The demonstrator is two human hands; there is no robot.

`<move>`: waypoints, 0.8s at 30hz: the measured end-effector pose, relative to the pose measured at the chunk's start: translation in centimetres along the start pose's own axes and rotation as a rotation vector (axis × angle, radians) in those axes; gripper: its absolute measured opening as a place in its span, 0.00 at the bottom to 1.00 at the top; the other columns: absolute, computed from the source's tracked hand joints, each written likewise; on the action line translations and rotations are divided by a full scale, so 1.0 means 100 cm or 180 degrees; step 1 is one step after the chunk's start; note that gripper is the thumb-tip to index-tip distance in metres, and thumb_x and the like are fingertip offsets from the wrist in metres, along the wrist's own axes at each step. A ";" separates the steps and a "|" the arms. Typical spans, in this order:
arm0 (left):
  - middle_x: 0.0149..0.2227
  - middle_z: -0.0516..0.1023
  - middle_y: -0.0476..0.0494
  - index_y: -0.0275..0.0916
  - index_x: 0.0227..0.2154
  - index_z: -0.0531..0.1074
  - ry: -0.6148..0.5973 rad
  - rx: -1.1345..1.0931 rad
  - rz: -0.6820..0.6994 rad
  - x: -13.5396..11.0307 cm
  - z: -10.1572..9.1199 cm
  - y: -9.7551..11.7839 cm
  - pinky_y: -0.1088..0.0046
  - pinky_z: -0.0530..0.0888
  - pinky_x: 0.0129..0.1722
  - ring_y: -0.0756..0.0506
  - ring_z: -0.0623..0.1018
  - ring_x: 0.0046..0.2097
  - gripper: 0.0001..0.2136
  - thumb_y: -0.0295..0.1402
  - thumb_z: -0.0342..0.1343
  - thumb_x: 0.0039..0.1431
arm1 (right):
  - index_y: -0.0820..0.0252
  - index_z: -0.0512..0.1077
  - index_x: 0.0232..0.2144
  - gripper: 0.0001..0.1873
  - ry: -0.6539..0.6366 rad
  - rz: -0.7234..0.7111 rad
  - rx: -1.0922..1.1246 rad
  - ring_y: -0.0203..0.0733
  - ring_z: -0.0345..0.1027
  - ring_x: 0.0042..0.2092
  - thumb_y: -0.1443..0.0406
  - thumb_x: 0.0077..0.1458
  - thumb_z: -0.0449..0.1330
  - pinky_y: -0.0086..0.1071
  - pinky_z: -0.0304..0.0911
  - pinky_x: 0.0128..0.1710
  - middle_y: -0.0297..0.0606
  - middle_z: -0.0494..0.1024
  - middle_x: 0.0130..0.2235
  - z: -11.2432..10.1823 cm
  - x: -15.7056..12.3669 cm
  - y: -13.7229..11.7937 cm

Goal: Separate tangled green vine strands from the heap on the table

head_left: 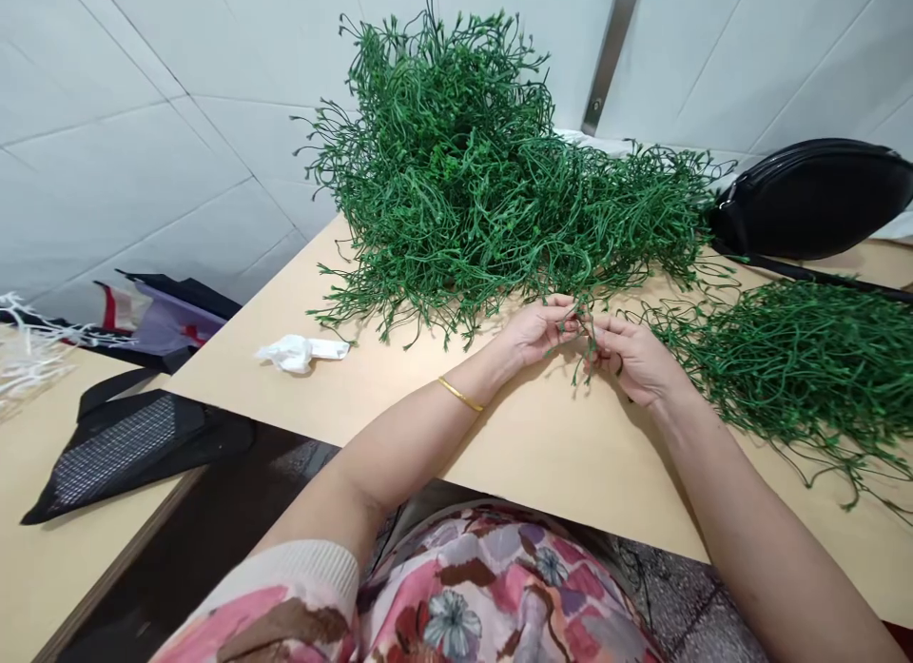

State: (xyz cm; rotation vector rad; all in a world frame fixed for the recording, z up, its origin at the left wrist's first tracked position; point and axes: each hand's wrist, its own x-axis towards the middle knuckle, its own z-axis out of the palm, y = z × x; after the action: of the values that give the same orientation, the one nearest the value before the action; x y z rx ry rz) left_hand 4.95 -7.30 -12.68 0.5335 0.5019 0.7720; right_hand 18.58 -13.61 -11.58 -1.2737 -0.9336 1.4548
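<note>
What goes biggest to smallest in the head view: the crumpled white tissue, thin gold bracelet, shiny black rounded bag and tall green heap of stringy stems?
1. Tall green heap of stringy stems
2. Shiny black rounded bag
3. Crumpled white tissue
4. Thin gold bracelet

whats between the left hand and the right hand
The head view shows a few thin green stems between the left hand and right hand, held in the grip of both, over the table.
</note>
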 end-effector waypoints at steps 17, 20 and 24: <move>0.20 0.70 0.52 0.34 0.26 0.66 0.0103 0.0407 0.0082 -0.001 0.004 -0.007 0.84 0.62 0.19 0.57 0.66 0.18 0.06 0.20 0.55 0.46 | 0.60 0.69 0.23 0.18 0.0082 -0.0156 -0.0154 0.29 0.55 0.21 0.55 0.34 0.69 0.26 0.52 0.19 0.29 0.66 0.19 0.011 -0.003 0.002; 0.20 0.71 0.52 0.35 0.27 0.66 0.0187 0.0422 0.0123 -0.002 0.005 -0.008 0.81 0.66 0.23 0.56 0.69 0.21 0.07 0.20 0.56 0.44 | 0.61 0.69 0.22 0.18 0.0121 -0.0257 -0.0390 0.30 0.55 0.21 0.53 0.36 0.67 0.26 0.51 0.19 0.29 0.64 0.18 0.012 -0.002 0.004; 0.21 0.71 0.52 0.34 0.26 0.66 0.0164 0.0415 0.0155 -0.005 0.008 -0.009 0.79 0.65 0.25 0.55 0.70 0.23 0.07 0.21 0.58 0.43 | 0.60 0.68 0.21 0.14 0.0160 -0.0683 -0.1067 0.31 0.57 0.22 0.57 0.36 0.66 0.27 0.52 0.21 0.30 0.66 0.20 0.007 0.002 0.004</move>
State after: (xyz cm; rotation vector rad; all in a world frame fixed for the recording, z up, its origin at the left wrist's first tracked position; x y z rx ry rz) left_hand 5.53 -8.40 -12.53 0.6499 0.5916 0.8046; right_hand 17.85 -13.51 -11.92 -1.3934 -1.2770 1.1258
